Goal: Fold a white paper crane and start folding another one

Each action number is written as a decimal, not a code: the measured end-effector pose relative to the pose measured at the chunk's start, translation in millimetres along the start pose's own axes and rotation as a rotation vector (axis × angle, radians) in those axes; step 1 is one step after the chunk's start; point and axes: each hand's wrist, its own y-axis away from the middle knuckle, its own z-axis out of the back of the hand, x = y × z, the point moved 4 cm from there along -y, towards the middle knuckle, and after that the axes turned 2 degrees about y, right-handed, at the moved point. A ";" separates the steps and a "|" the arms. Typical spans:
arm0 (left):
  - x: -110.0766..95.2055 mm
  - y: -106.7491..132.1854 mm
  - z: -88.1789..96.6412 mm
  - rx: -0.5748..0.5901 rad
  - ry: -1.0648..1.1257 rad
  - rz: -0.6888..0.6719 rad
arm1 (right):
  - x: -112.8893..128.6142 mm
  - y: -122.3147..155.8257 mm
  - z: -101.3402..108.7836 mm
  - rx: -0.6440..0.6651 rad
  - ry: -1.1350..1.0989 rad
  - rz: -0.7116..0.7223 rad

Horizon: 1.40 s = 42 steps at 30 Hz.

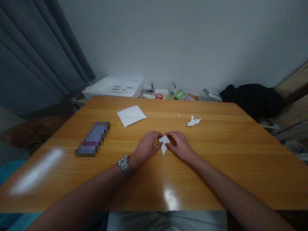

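A small piece of folded white paper (164, 141), kite-shaped with its sharp point toward me, is at the middle of the wooden table (207, 183). My left hand (148, 145) pinches its left edge between thumb and fingers. On the opposite edge, my right hand (181, 146) grips it the same way, thumb low and fingers at the top. Beyond my right hand stands a folded paper crane (193, 121). A tiny scrap of white paper (179, 115) lies to the crane's left.
A sheet of notebook paper (131, 115) with a perforated edge lies back left. Nearer on the left is a blurred-out phone-like device (93, 138). Behind the table are a white plastic tray (115, 86), a green booklet (184, 95) and a black bundle (252, 101).
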 end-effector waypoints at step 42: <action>-0.8 1.0 -7.7 -0.028 0.806 0.209 | 15.5 9.6 -2.3 0.050 -0.838 -0.295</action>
